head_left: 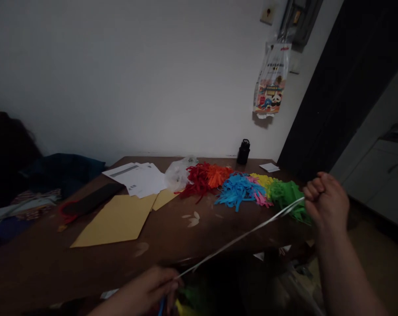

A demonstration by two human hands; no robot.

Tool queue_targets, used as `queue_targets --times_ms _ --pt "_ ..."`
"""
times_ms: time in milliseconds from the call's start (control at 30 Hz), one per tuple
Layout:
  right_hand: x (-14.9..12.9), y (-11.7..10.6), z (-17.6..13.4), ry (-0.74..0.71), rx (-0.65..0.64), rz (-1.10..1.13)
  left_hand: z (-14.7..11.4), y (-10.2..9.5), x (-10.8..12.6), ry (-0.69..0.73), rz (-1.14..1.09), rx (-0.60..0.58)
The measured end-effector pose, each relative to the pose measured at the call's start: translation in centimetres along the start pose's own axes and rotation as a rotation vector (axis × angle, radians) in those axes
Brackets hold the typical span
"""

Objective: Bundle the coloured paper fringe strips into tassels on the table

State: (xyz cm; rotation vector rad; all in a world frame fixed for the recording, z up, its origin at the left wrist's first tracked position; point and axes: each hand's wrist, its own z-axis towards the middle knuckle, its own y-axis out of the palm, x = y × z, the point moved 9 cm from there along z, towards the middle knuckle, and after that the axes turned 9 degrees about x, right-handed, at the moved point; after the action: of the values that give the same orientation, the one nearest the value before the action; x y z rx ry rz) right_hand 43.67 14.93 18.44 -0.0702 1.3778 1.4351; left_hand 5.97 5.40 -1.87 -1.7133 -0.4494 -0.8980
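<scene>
Head view.

Item: right hand (328,202), clenched, fingers folded over one end of a white cord (241,239); raised off the right end of the worktop (192,237), just in front of the green strips (286,193).

Item: left hand (155,283), lower, at the worktop's front edge; fingers closed in a pinch on the cord's other end. Blue, green and yellow material shows beneath it; too dim to say whether the hand grips any of this.

Item: the cord, stretched nearly straight between both hands, slanting up to the right across the front edge; doubled near the right hand.

Edges and room: bare brown surface with a leaf motif lies between the yellow-brown sheet (116,221), at left, and the cord. Behind the cord, from left to right: red strips (199,177), orange strips (218,174), blue strips (240,188), pink strips (263,198), yellow strips (262,179).

Rear edge: along the wall (152,87); black bottle (243,152) upright near it, white papers (142,177) farther left.
</scene>
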Motion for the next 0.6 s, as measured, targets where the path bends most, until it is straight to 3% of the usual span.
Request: queue_targets --times_ms 100,167,233,333,467,600 --pt "4.2 2.1 -5.8 0.234 -0.155 -0.060 0.6 0.0 3.4 0.020 -0.014 0.038" --pt "8.3 5.2 -11.7 0.563 -0.345 -0.016 1.4 1.6 6.8 0.088 -0.136 -0.009" --pt "9.6 7.5 -15.0 0.633 -0.437 -0.013 2.2 3.6 9.6 0.191 -0.241 -0.073" --pt "9.2 9.6 -14.9 0.612 -0.468 0.047 3.3 4.8 10.3 0.239 -0.315 -0.026" --pt "9.8 10.5 -13.8 0.668 -0.502 0.062 4.0 2.1 9.0 0.253 -0.247 0.300" --pt "12.0 11.1 -15.8 0.747 -0.548 0.070 4.2 1.0 9.8 0.286 -0.429 0.348"
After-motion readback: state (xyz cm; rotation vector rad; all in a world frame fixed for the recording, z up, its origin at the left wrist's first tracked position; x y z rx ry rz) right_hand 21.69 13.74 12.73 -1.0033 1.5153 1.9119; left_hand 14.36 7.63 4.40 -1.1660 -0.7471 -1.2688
